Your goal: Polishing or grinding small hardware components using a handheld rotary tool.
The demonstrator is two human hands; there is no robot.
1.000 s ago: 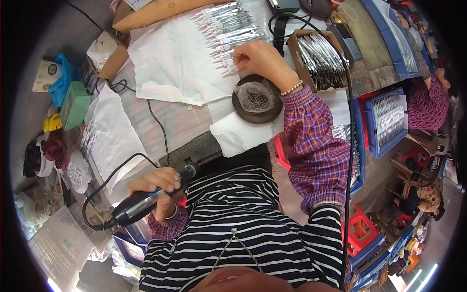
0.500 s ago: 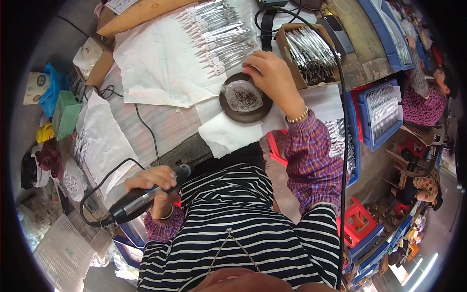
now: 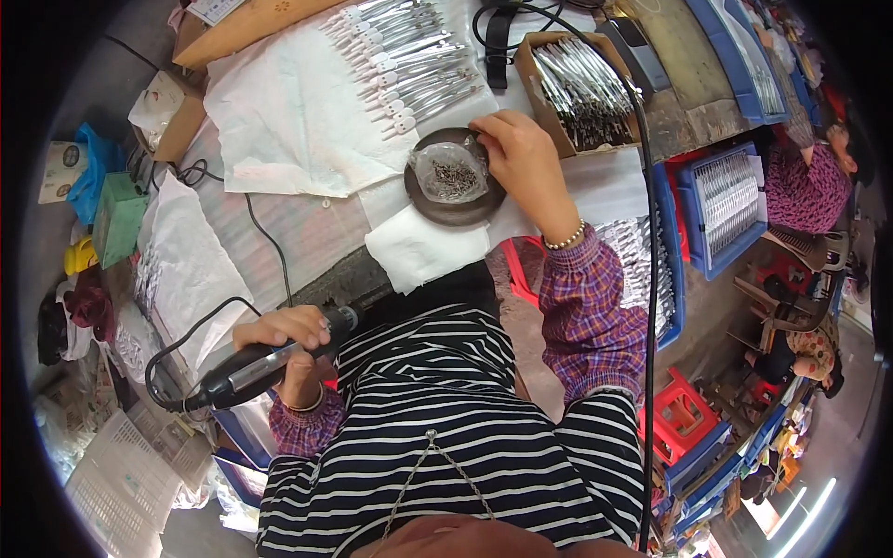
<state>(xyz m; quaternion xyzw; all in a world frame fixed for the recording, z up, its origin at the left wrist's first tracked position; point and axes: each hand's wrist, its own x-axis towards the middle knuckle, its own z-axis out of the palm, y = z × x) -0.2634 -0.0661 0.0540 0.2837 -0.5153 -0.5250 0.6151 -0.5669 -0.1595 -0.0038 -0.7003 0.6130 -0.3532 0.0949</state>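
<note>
Mid-batch, by the look of it: right hand at the parts dish, left hand on the tool

Stock: slender metal pieces (image 3: 423, 74) with white tabs lie side by side in a long row on the white sheet (image 3: 279, 126). A carton (image 3: 595, 151), near the right hand, is filled with loose metal rods (image 3: 579, 88). The dark round dish (image 3: 456, 218) stands on the table by the near end of the row; the clear bag (image 3: 427, 166) in it holds many small dark parts (image 3: 454, 182), too small to identify. A blue tray (image 3: 673, 302) beside the person's right arm carries more metal pieces. Judgement: well under way, with plenty left in row, bag and carton. Which pieces are finished cannot be told.

Left hand (image 3: 285, 327): wrapped around a black corded power tool (image 3: 244, 381), fingers over the top, thumb beneath. The tool slants, its nose up and rightward near the table edge, apart from the row.

Right hand (image 3: 526, 163): palm down, forearm reaching forward from the lower right. Thumb and forefinger are drawn narrow at the dish's upper right rim; whether they pinch a part, cannot tell.
</note>
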